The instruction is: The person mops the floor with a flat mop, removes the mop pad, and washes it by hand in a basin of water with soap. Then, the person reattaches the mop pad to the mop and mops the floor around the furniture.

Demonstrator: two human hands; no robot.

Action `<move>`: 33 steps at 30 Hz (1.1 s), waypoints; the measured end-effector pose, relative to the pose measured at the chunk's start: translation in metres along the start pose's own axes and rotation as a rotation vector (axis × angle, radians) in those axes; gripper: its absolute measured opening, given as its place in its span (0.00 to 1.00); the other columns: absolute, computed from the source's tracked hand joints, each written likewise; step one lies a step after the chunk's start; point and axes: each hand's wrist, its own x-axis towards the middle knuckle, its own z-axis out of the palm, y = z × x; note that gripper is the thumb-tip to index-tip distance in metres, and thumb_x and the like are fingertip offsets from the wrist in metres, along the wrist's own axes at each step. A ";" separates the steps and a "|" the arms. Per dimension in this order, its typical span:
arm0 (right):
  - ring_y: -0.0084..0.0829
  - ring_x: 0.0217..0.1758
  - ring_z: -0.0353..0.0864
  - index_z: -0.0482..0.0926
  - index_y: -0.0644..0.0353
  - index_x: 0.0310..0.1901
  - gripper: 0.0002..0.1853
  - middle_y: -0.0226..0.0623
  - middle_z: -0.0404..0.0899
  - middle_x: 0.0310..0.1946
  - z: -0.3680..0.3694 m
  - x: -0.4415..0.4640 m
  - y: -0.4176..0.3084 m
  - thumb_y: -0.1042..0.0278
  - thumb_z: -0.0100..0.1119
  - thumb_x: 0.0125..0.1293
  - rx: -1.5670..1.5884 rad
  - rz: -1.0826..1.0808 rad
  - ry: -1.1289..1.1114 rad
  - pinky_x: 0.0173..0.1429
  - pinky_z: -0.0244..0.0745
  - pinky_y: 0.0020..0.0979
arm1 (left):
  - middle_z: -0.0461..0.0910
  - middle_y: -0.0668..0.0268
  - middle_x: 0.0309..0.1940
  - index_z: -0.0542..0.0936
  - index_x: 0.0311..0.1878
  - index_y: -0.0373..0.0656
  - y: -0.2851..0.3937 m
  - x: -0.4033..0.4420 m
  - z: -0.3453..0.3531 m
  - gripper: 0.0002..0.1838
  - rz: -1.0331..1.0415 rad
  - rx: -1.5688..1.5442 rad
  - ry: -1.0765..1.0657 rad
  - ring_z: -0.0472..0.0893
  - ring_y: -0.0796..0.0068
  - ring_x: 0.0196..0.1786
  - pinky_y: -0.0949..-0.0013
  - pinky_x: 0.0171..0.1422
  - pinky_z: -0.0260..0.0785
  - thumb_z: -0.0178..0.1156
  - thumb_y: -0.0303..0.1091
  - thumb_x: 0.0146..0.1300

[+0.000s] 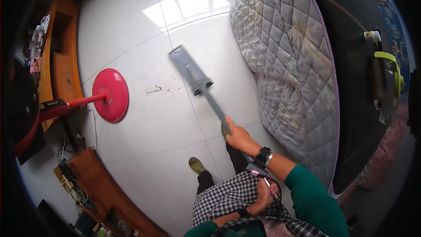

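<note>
A grey flat mop point(215, 105) reaches from my body out over the pale tiled floor point(144, 140). Its long flat head, slightly blurred, points away from me; whether it touches the floor I cannot tell. My right hand point(240, 139) is wrapped round the middle of the pole. Lower down, close to my checked apron point(223, 197), my left hand point(263, 196) is closed at the upper end of the pole, partly hidden. Small bits of green and brown debris point(162, 89) lie on the floor left of the mop head.
A red round stand base point(112, 96) stands on the left, before a wooden cabinet point(66, 70). A low wooden unit point(109, 193) with cables is lower left. On the right, a quilted cover point(289, 61) hangs from a dark table point(359, 105) bearing a green-lidded jug point(388, 81).
</note>
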 end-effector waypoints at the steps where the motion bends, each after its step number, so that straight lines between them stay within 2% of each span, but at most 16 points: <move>1: 0.53 0.28 0.75 0.45 0.61 0.66 0.42 0.56 0.75 0.23 -0.009 0.006 0.004 0.75 0.49 0.47 -0.014 0.109 0.008 0.37 0.70 0.47 | 0.58 0.70 0.09 0.63 0.29 0.48 0.007 -0.004 0.004 0.26 -0.073 -0.001 -0.018 0.58 0.75 0.09 0.70 0.12 0.50 0.35 0.62 0.63; 5: 0.51 0.25 0.76 0.41 0.60 0.66 0.43 0.56 0.75 0.23 -0.028 0.082 0.041 0.74 0.51 0.49 0.034 0.194 0.312 0.29 0.71 0.41 | 0.61 0.70 0.09 0.65 0.30 0.46 0.089 0.045 -0.004 0.23 0.075 0.277 -0.199 0.61 0.79 0.08 0.74 0.08 0.53 0.41 0.58 0.64; 6: 0.51 0.28 0.77 0.40 0.60 0.67 0.43 0.57 0.76 0.25 -0.039 0.109 0.043 0.73 0.51 0.49 0.024 0.276 0.315 0.33 0.72 0.41 | 0.60 0.71 0.10 0.65 0.29 0.46 0.114 0.059 0.004 0.24 0.166 0.370 -0.237 0.57 0.80 0.07 0.76 0.08 0.51 0.41 0.59 0.63; 7: 0.52 0.34 0.77 0.40 0.60 0.66 0.44 0.59 0.76 0.29 -0.052 0.130 0.036 0.73 0.52 0.48 -0.009 0.289 0.368 0.39 0.72 0.41 | 0.62 0.72 0.12 0.65 0.30 0.45 0.141 0.075 0.010 0.20 0.172 0.392 -0.280 0.60 0.82 0.08 0.77 0.09 0.52 0.41 0.54 0.66; 8: 0.53 0.38 0.76 0.41 0.61 0.66 0.43 0.61 0.75 0.32 -0.053 0.159 0.044 0.73 0.51 0.48 0.021 0.278 0.409 0.43 0.71 0.41 | 0.63 0.73 0.13 0.64 0.31 0.46 0.166 0.088 0.015 0.20 0.197 0.443 -0.355 0.60 0.84 0.09 0.78 0.10 0.53 0.42 0.54 0.65; 11: 0.52 0.35 0.77 0.40 0.63 0.66 0.41 0.59 0.76 0.32 -0.052 0.205 0.021 0.75 0.47 0.50 0.002 0.291 0.420 0.39 0.72 0.41 | 0.59 0.76 0.14 0.63 0.33 0.47 0.214 0.102 0.020 0.20 0.261 0.506 -0.328 0.56 0.87 0.10 0.80 0.11 0.51 0.44 0.55 0.64; 13: 0.51 0.33 0.77 0.38 0.61 0.67 0.42 0.57 0.76 0.29 -0.028 0.206 0.005 0.76 0.47 0.51 -0.133 0.289 0.374 0.36 0.73 0.41 | 0.59 0.75 0.13 0.64 0.32 0.47 0.211 0.114 -0.006 0.21 0.277 0.425 -0.316 0.56 0.87 0.09 0.79 0.10 0.51 0.43 0.57 0.64; 17: 0.46 0.34 0.78 0.35 0.57 0.67 0.44 0.53 0.77 0.31 0.039 0.165 -0.027 0.78 0.49 0.51 -0.344 0.264 0.112 0.38 0.74 0.41 | 0.58 0.73 0.11 0.64 0.30 0.45 0.152 0.101 -0.055 0.21 0.210 0.109 -0.243 0.57 0.84 0.08 0.77 0.09 0.49 0.42 0.55 0.65; 20: 0.49 0.31 0.77 0.36 0.56 0.68 0.43 0.53 0.73 0.30 0.092 0.119 -0.044 0.80 0.48 0.52 -0.423 0.120 -0.008 0.36 0.73 0.43 | 0.57 0.72 0.09 0.64 0.28 0.46 0.109 0.081 -0.088 0.23 0.227 -0.041 -0.184 0.56 0.81 0.07 0.75 0.08 0.49 0.38 0.57 0.65; 21: 0.48 0.28 0.76 0.36 0.51 0.68 0.45 0.51 0.73 0.27 0.113 0.105 -0.043 0.79 0.48 0.51 -0.442 0.050 0.038 0.33 0.72 0.43 | 0.57 0.72 0.09 0.64 0.28 0.46 0.098 0.072 -0.099 0.23 0.235 -0.057 -0.191 0.56 0.81 0.07 0.75 0.08 0.49 0.38 0.57 0.65; 22: 0.48 0.28 0.76 0.36 0.51 0.68 0.45 0.51 0.72 0.28 0.126 0.091 -0.050 0.79 0.49 0.51 -0.492 0.053 -0.017 0.33 0.72 0.43 | 0.57 0.72 0.09 0.64 0.27 0.47 0.089 0.064 -0.107 0.23 0.217 -0.100 -0.158 0.56 0.80 0.07 0.74 0.09 0.49 0.37 0.57 0.65; 26: 0.50 0.28 0.76 0.36 0.50 0.68 0.43 0.54 0.71 0.31 0.174 0.028 -0.072 0.80 0.46 0.52 -0.459 -0.076 -0.167 0.33 0.71 0.46 | 0.56 0.72 0.08 0.61 0.25 0.48 0.058 0.025 -0.133 0.24 0.188 -0.248 -0.050 0.55 0.79 0.08 0.73 0.11 0.50 0.34 0.59 0.65; 28: 0.53 0.33 0.76 0.37 0.51 0.68 0.42 0.57 0.70 0.34 0.191 -0.004 -0.090 0.79 0.46 0.54 -0.450 -0.074 -0.326 0.35 0.72 0.47 | 0.56 0.72 0.08 0.61 0.25 0.49 0.036 0.009 -0.148 0.24 0.195 -0.336 -0.052 0.56 0.79 0.09 0.72 0.11 0.50 0.34 0.60 0.65; 33: 0.53 0.34 0.76 0.38 0.53 0.68 0.42 0.58 0.73 0.32 0.209 -0.051 -0.111 0.77 0.46 0.52 -0.355 -0.134 -0.497 0.39 0.71 0.47 | 0.56 0.71 0.08 0.61 0.25 0.49 0.007 -0.031 -0.156 0.25 0.172 -0.496 -0.094 0.56 0.78 0.09 0.70 0.12 0.50 0.34 0.60 0.65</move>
